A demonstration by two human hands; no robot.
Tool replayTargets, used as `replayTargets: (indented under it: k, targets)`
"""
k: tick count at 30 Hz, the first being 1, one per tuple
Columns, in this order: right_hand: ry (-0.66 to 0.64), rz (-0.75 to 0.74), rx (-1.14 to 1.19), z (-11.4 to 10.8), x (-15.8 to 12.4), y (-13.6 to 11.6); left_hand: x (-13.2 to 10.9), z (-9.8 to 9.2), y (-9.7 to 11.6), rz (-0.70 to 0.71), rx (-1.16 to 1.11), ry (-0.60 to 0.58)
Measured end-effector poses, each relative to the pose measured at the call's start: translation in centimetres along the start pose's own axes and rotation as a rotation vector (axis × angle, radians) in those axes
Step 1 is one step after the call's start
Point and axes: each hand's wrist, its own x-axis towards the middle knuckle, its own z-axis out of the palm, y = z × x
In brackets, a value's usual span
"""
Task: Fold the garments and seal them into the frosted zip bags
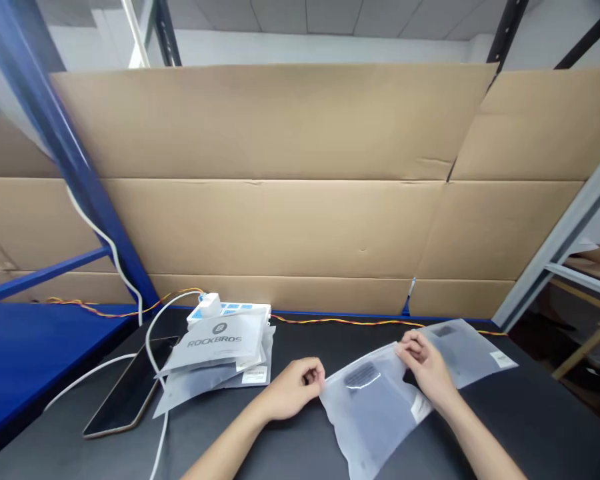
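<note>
A frosted plastic zip bag [367,413] hangs tilted between my two hands, its top edge stretched from one to the other. My left hand [296,388] pinches the bag's left top corner between thumb and fingers. At the opposite end of that edge, my right hand [425,365] is closed on the right top corner. A dark printed patch shows near the bag's top, and a white label sits by its right side. Behind my right hand, a second frosted bag [467,350] lies flat on the black table [300,453], also with a white label.
Several frosted bags marked ROCKBROS [220,347] are piled at left, against a white power strip [245,309] with a plug. Beside them lies a dark tablet [130,393], crossed by a white cable [155,343]. Cardboard [280,227] walls the back; a blue post [90,180] stands left.
</note>
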Motion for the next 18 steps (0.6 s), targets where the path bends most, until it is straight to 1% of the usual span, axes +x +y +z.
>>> replayTargets:
  k: [1,4,5,6,9,11,13,15,16,18]
  targets:
    - [-0.051,0.043,-0.012,-0.3,-0.2,-0.2,0.0,0.0,-0.2,0.004,0.003,0.034]
    - [-0.319,0.203,-0.048,-0.2,-1.6,-1.0,0.0,0.4,-1.0,0.019,0.012,0.155]
    - [-0.369,0.232,-0.052,0.0,-2.1,-1.3,0.0,0.5,-1.2,0.029,0.015,0.191]
    - [-0.389,0.244,-0.047,0.2,-2.6,-1.5,0.1,0.6,-1.5,0.039,0.017,0.219]
    - [-0.363,0.200,-0.018,0.4,-3.1,-1.9,0.5,0.5,-2.1,0.058,0.018,0.250]
    - [-0.326,0.133,-0.036,0.0,-2.8,-2.3,1.0,0.3,-2.5,0.060,0.018,0.254]
    - [-0.261,0.044,-0.081,-0.5,-2.2,-3.1,1.4,0.1,-2.8,0.056,0.022,0.267]
    - [-0.216,-0.021,-0.119,-0.5,-1.6,-4.7,1.8,0.1,-3.0,0.041,0.034,0.279]
    - [-0.198,-0.051,-0.138,-0.1,-1.3,-5.8,1.9,0.1,-3.1,0.030,0.043,0.282]
    - [-0.173,-0.136,-0.167,1.8,-0.6,-8.5,1.8,0.1,-3.3,0.004,0.062,0.279]
